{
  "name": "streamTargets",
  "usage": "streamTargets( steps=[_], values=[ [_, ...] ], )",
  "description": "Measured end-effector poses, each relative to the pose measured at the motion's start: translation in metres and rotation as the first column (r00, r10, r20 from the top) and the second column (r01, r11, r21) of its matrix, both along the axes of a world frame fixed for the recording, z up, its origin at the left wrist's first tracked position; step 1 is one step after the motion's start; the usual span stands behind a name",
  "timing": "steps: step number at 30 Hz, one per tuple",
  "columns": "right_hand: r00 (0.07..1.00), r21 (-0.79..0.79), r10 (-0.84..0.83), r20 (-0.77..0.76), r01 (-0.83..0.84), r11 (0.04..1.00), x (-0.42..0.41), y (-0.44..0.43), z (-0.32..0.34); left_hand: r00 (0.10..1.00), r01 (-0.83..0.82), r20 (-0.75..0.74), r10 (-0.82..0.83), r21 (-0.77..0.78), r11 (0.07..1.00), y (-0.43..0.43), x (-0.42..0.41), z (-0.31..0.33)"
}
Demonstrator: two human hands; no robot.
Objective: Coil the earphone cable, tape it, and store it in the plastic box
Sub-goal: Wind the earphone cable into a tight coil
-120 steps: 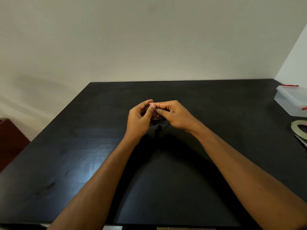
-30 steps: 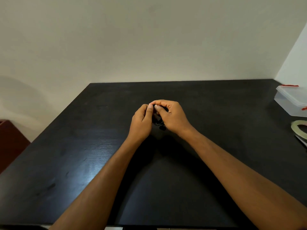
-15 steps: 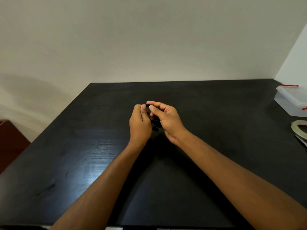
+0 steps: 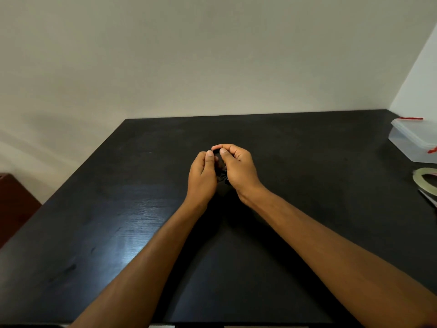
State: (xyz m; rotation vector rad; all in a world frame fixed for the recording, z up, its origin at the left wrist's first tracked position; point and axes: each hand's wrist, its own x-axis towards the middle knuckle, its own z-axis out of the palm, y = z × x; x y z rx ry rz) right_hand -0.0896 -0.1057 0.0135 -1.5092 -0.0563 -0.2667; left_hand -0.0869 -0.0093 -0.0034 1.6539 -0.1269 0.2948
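A black earphone cable (image 4: 220,165), wound into a small bundle, sits between both hands above the middle of the black table (image 4: 307,185). My left hand (image 4: 203,172) holds the bundle's left side with the thumb up against it. My right hand (image 4: 238,166) curls over the top and right, pinching the cable between thumb and forefinger. A few loops stick out below, near the right palm; most of the cable is hidden by the fingers. The clear plastic box (image 4: 412,140) with red clips stands at the far right edge. A roll of clear tape (image 4: 424,179) lies in front of it.
A pale object (image 4: 429,200) lies just in front of the tape roll at the right edge, partly cut off. Walls stand behind and to the right of the table. A dark red piece of furniture (image 4: 14,200) is below the table's left side.
Both hands stayed at the table's middle, working the bundle. The loop that hung below the hands earlier has been drawn in. My right fingers have curled back over the top.
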Motion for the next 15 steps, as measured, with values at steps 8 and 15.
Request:
streamTargets(
  steps=[8,15],
  values=[
    [0.996,-0.217,0.049,0.079,-0.031,0.976,0.007,-0.016,0.004,0.996,0.087,0.026,-0.088,0.042,0.995,0.003,0.0,0.002],
    [0.993,-0.18,0.112,0.045,-0.102,0.978,0.008,-0.021,0.008,0.994,0.057,0.091,-0.059,0.019,0.998,0.011,-0.001,0.007]
  ],
)
